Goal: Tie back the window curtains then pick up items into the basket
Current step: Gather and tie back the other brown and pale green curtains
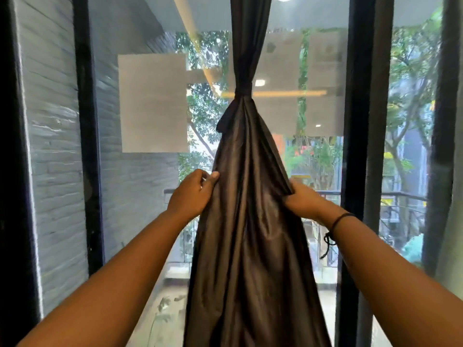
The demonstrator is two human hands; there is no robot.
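Note:
A dark brown curtain [250, 221] hangs in front of the window glass, gathered and bound by a dark tie [243, 90] high up, then fanning out below. My left hand [191, 194] pinches the curtain's left edge between thumb and fingers. On the other side, my right hand [302, 200] grips the right edge, fingers curled into the fabric. Both hands sit well below the tie, at about the same height. No basket is in view.
Black window frames [87, 146] stand left and right [355, 146] of the pane. A second curtain [451, 221] hangs at the far right edge. A grey brick wall [55, 146] fills the left. Outside are trees and a balcony railing [400, 196].

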